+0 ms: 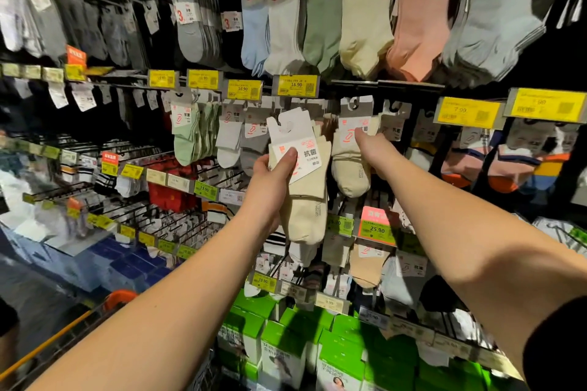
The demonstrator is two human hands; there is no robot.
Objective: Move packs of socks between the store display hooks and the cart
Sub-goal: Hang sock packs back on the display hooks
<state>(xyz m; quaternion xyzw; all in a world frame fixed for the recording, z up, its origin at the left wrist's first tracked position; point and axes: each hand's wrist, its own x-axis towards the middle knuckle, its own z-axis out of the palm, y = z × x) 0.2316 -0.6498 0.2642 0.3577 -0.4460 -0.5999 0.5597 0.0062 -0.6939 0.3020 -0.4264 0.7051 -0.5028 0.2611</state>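
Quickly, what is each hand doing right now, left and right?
Left hand: holds a cream sock pack off the hook, thumb on its label.
Right hand: grips the cream pack still hanging on its hook.

Right hand's [378, 149] fingertips hidden behind hanging cream pack [351, 149]; cart [63, 327] seemingly cropped bottom-left.

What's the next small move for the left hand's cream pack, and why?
Probably lift the cream sock pack up to the hook. The left hand grips it off the hook, its hanger hole free, while the right hand touches the hanging cream pack.
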